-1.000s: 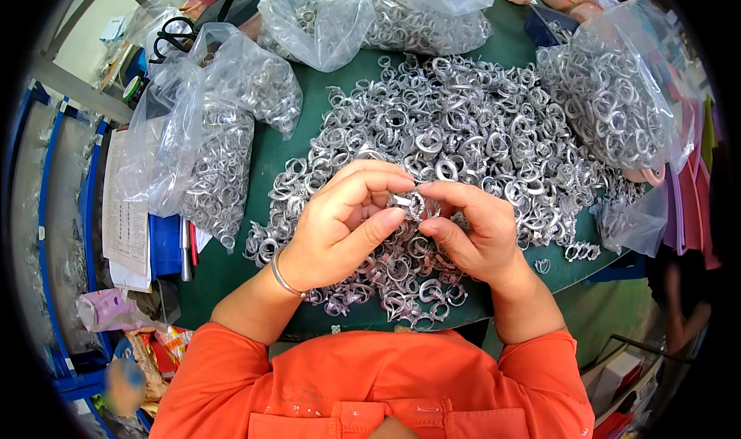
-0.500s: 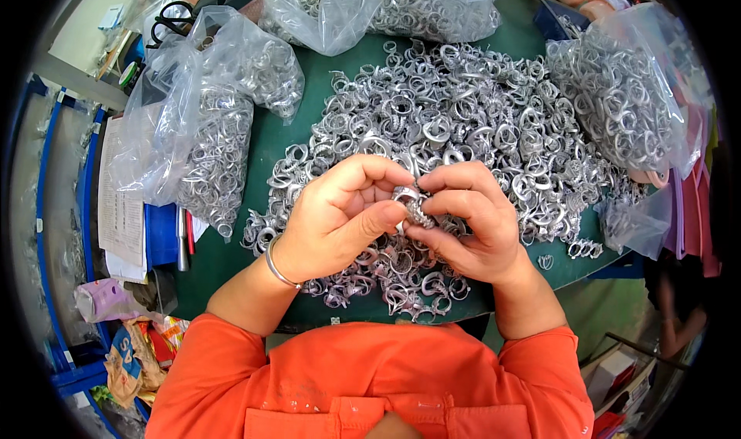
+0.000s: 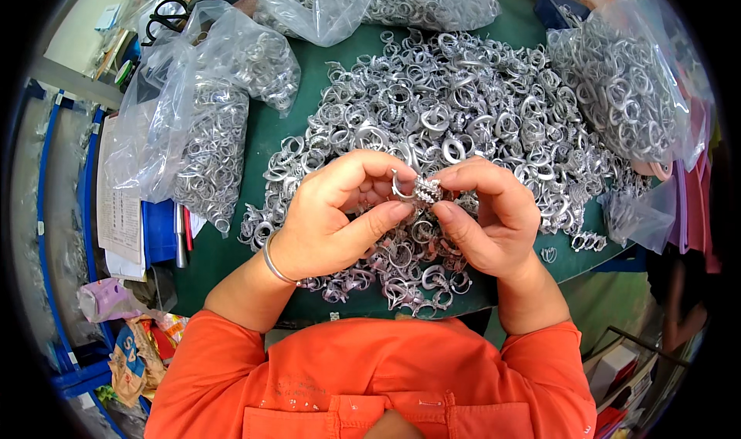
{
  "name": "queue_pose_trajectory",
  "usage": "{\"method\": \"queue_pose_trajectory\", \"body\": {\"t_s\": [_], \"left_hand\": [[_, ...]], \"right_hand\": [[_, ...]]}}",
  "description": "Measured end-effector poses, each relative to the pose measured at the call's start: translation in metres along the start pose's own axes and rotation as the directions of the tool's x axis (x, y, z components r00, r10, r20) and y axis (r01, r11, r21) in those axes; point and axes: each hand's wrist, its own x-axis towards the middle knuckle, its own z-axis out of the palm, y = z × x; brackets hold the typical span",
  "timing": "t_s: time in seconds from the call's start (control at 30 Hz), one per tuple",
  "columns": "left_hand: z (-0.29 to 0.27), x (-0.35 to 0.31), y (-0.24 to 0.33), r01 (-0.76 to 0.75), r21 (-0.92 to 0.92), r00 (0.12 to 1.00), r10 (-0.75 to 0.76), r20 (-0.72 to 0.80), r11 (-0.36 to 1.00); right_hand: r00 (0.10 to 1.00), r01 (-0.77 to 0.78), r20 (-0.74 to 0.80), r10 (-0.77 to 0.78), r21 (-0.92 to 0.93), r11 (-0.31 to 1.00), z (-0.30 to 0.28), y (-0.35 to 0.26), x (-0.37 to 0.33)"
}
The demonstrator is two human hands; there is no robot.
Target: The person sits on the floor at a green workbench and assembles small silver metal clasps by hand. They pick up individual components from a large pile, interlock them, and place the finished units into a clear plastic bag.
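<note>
Left hand: the left hand (image 3: pixel 332 215), a metal bangle (image 3: pixel 278 263) at its wrist, has its grip nearly closed, thumb and forefinger pinching the left side of a ring piece.
Right hand: the right hand (image 3: pixel 498 219) faces it, its grip likewise nearly closed, thumb and forefinger on the right side of the same piece.
Ring piece: silver-coloured ring piece (image 3: pixel 426 190), held between the two hands above the near part of the heap; from where I stand, I cannot tell whether it is one ring or several joined.
Heap: a broad heap of silver-coloured rings (image 3: pixel 455 92), spread over the middle of the green desk (image 3: pixel 266 134).
Stray ring: one small ring (image 3: pixel 549 254), lying apart at the heap's near right.
Bags: clear bags of rings stand around the heap, a left bag (image 3: pixel 212 142), a far bag (image 3: pixel 432 5) and a right bag (image 3: pixel 617 92).
Far left: black-handled scissors (image 3: pixel 164 18), behind the left bag.
Left edge: printed sheets (image 3: pixel 121 196), beside a blue holder (image 3: pixel 160 234).
Near side: the person's orange shirt (image 3: pixel 386 362).
</note>
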Motion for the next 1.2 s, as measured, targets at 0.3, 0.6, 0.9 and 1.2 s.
{"method": "queue_pose_trajectory", "body": {"t_s": [0.3, 0.6, 0.9, 1.2], "left_hand": [[0.001, 0.001, -0.006, -0.198, 0.217, 0.976, 0.214, -0.049, 0.956], [-0.006, 0.009, -0.003, -0.406, 0.531, 0.903, 0.414, 0.112, 0.743], [-0.006, 0.008, 0.002, -0.377, 0.511, 0.919, 0.38, 0.105, 0.772], [-0.007, 0.006, 0.001, -0.281, 0.425, 0.957, 0.287, 0.053, 0.86]], "right_hand": [[0.996, 0.03, 0.092, -0.013, -0.177, 0.984, -0.002, -0.01, 0.007], [0.985, 0.063, 0.174, -0.022, -0.233, 0.97, -0.006, -0.001, 0.007], [0.982, 0.078, 0.184, -0.047, -0.164, 0.983, -0.001, -0.003, 0.007], [0.997, 0.049, 0.069, -0.038, -0.151, 0.987, 0.004, -0.006, -0.001]]}}
